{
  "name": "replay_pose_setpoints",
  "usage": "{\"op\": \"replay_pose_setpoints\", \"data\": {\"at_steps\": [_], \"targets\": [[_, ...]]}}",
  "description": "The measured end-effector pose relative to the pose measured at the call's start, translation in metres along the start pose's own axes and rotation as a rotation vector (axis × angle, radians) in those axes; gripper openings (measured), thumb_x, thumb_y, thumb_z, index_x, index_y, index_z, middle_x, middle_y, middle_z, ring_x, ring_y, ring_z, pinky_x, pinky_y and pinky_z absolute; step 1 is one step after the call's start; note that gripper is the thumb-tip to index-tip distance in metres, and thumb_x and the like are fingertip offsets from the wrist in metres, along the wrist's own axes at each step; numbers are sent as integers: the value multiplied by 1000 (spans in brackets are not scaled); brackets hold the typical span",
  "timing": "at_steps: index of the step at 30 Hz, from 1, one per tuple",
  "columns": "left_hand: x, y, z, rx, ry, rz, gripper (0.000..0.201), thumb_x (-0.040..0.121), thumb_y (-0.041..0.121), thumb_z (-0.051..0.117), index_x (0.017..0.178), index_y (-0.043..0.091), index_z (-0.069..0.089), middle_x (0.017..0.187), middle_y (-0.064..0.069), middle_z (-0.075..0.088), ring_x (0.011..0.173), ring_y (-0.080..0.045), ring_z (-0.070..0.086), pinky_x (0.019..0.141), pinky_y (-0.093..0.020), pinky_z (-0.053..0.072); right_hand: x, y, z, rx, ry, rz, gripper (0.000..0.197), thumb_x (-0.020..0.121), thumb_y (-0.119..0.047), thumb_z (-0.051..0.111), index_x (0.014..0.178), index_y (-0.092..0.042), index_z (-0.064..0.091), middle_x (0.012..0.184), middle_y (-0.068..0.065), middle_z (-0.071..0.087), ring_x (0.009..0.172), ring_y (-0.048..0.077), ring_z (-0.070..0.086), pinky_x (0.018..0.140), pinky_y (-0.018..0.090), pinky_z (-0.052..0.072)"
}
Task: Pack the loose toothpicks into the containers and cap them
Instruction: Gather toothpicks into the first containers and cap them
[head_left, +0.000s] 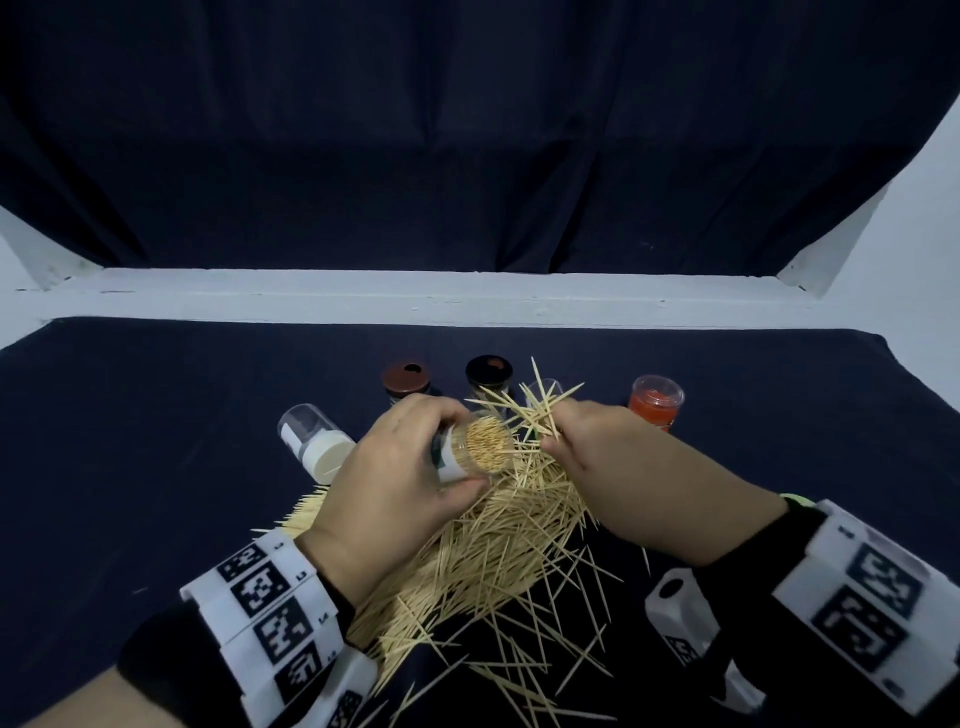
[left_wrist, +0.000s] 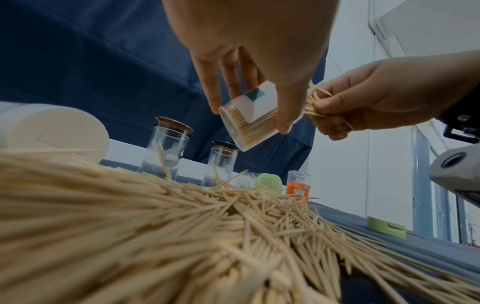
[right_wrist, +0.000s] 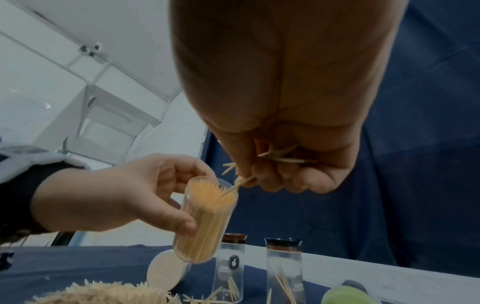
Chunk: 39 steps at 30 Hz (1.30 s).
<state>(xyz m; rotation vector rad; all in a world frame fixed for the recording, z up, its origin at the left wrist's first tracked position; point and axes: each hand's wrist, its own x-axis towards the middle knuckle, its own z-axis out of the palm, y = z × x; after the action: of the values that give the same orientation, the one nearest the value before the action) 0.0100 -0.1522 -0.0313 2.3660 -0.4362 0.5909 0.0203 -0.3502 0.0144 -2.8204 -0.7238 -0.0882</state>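
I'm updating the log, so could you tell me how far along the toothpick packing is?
Done: nothing is packed and capped yet. In hand: the left hand grips a nearly full container, tilted, while the right hand pinches a bunch of toothpicks at its mouth. Left: a big loose pile on the cloth, and the brown-lidded jar and black-lidded jar hold only a few sticks.

**Dark cloth, white frame**

Worktop (head_left: 156, 441) draped in navy cloth. Behind it, a white ledge (head_left: 467, 296) running across, flanked by slanted white braces (head_left: 831, 249). Above the ledge, a creased navy backdrop (head_left: 467, 130). Off to the side, pale walls and white framing (right_wrist: 103, 98). Dim, cool, even light.
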Motion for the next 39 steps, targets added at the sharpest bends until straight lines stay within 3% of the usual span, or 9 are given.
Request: {"op": "replay_pose_setpoints", "data": {"at_steps": [4,7,13,19,27,30,33,36,39], "targets": [[0,0,0,-12,-4,8,47,66,29,84,106,23,60,99,16,55,95,0,49,82,-21,44,1,-4,6,-26,-5,-8,18,101,-27,38,85,-22,32,87,-6,41,79,11,42,67,24,32],[-1,1,3,-6,-23,27,48,66,33,82,108,25,59,101,17,55,96,0,50,83,-22,46,2,-12,9,-105,-50,-14,5,98,-15,39,98,-19,42,105,2,52,97,19,51,79,31,43],[-1,-2,5,40,-28,24,52,66,34,82,111,23,59,106,13,57,99,-7,54,85,-30,50,3,-19,9,-151,-72,-32,20,99,-18,36,118,-14,42,116,7,50,107,22,50,86,31,43],[0,0,3,32,-17,3,47,68,33,82,109,27,60,103,19,54,99,1,48,85,-22,44,-1,-13,2,-176,-108,11,35,94,-5,34,126,-15,44,117,6,49,108,21,55,83,29,45],[-1,2,5,53,-54,70,48,68,35,80,110,25,60,103,19,54,98,0,49,83,-22,46,4,-15,12,-164,-81,2,62,98,-11,39,151,-11,7,132,13,41,117,24,49,91,31,45],[-1,-1,4,46,-35,47,49,67,33,82,110,24,60,103,17,56,97,0,50,83,-22,46,6,-14,13,49,-32,69,65,97,-25,51,149,-22,13,132,6,42,118,20,47,90,32,45],[0,-2,1,17,-20,8,49,66,33,83,109,24,60,101,16,56,94,0,50,81,-22,46,7,-12,12,276,92,128,46,89,-31,63,130,-26,43,119,-2,51,106,13,49,83,26,41],[0,-2,0,9,-22,3,48,67,33,82,108,24,60,100,14,57,93,-4,53,80,-28,51,9,-9,14,375,284,88,20,84,-26,69,103,-22,65,103,-2,61,87,9,54,72,20,40],[-1,-1,0,4,-28,17,47,67,34,82,108,24,60,100,14,57,94,-2,53,81,-29,50,10,-6,17,369,415,30,9,80,-16,73,89,-16,73,90,0,65,71,11,57,63,20,44]]}}
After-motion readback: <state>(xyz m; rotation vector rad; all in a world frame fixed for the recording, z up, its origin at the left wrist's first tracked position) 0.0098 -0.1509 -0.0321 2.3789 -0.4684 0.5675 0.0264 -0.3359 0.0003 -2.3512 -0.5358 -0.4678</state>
